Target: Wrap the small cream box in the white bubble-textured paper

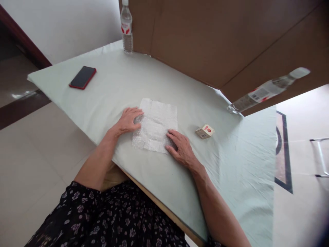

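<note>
- Fingers of the left hand (127,120): loosely spread, thumb well away from the index, tips resting over the left edge of the bubble wrap (156,118). No pinch visible.
- Right hand (183,148): same story at the right edge of the wrap, palm down, fingers relaxed and a bit bent, thumb apart. Nothing gripped that I can see; can't tell how hard either hand presses.
- Bubble wrap is the landmark: one thin sheet, roughly flat, lightly creased, lying on the pale tablecloth (154,175) between the hands.
- Small box (205,131): right of the wrap, near but not touching it.
- Phone (82,77): beyond the wrap and to its left, well apart.
- Left bottle (126,31): behind the wrap, off left, upright by the end of the brown board (195,41).
- Right bottle (267,91): behind the wrap, far right, slanted in view; maybe lens stretch.
- Step in hand, my read: steadying the sheet flat.
- Next move, judging by the sheet: light touch, even both sides; any lift needs fingertips under an edge first.
</note>
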The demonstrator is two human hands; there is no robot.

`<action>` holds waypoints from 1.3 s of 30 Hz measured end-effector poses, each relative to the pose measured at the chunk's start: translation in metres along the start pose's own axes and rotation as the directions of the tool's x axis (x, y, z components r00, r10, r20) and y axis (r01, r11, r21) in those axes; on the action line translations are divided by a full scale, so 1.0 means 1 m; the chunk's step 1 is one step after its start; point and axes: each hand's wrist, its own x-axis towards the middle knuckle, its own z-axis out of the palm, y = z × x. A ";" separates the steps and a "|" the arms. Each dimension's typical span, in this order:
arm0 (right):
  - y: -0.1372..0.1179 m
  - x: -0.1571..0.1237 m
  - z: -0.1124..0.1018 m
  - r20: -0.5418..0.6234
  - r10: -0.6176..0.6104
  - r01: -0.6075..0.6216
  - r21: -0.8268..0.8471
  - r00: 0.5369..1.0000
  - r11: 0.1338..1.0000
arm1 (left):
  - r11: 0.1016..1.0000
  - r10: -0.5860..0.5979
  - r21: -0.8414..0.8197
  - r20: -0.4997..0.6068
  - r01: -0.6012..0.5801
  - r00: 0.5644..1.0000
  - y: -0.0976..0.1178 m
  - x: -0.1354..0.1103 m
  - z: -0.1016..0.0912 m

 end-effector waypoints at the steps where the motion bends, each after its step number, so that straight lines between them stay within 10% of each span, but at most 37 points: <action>1: 0.000 0.000 0.001 0.004 0.004 -0.004 -0.007 1.000 1.000 | 1.000 0.006 -0.014 -0.061 -0.007 0.998 0.001 0.001 0.002; 5: -0.006 0.000 0.003 0.000 0.020 -0.020 -0.046 1.000 0.999 | 0.997 0.077 -0.009 -0.200 -0.081 0.977 0.010 0.002 0.011; 17: -0.017 -0.006 0.007 -0.164 0.061 -0.062 0.003 0.984 0.998 | 0.982 0.156 0.097 0.054 -0.161 0.986 0.020 0.002 0.013; 21: -0.010 -0.013 -0.005 -0.424 0.113 -0.120 0.012 0.898 0.993 | 0.984 0.150 0.081 0.071 -0.156 0.986 0.019 0.002 0.012; 25: 0.027 -0.024 -0.030 -0.655 0.256 -0.326 0.015 0.711 0.945 | 0.986 0.148 0.065 0.071 -0.153 0.986 0.020 0.002 0.012; 28: 0.062 -0.026 -0.037 -0.646 0.462 -0.471 0.175 0.607 0.864 | 0.989 0.140 0.045 0.062 -0.143 0.988 0.020 0.002 0.012; 33: 0.084 -0.021 -0.032 -0.488 0.642 -0.503 0.399 0.591 0.766 | 0.991 0.129 0.029 0.041 -0.130 0.991 0.020 0.003 0.013; 39: 0.044 -0.011 -0.040 -0.492 0.619 -0.370 0.513 0.612 0.774 | 0.985 0.170 0.022 0.019 -0.171 0.985 0.020 0.002 0.016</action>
